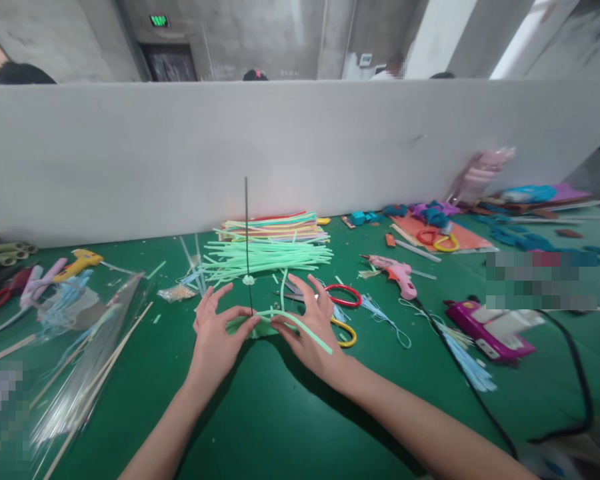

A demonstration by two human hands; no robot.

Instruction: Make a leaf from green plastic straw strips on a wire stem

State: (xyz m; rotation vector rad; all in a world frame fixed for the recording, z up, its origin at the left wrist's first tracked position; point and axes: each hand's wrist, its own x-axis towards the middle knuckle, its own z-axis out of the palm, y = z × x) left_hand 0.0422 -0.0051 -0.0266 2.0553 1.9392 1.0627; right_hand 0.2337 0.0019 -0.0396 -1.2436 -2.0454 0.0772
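Note:
My left hand (220, 330) and my right hand (307, 327) meet over the green table (280, 413), both pinching a light green strip (300, 327) around the base of a thin dark rod (247, 240) that stands upright. The strip's free end trails over my right hand toward the right. A small pale green piece (249, 280) sits on the rod just above my fingers. My other fingers are spread apart above the pinch.
A pile of light green strips (265, 257) and stacked coloured sheets (275, 227) lie behind the rod. Red and yellow scissors (344, 310) lie right of my right hand, with a pink glue gun (397, 273) beyond. Clear wrapping and sticks (80, 360) lie left. A grey partition (300, 147) backs the table.

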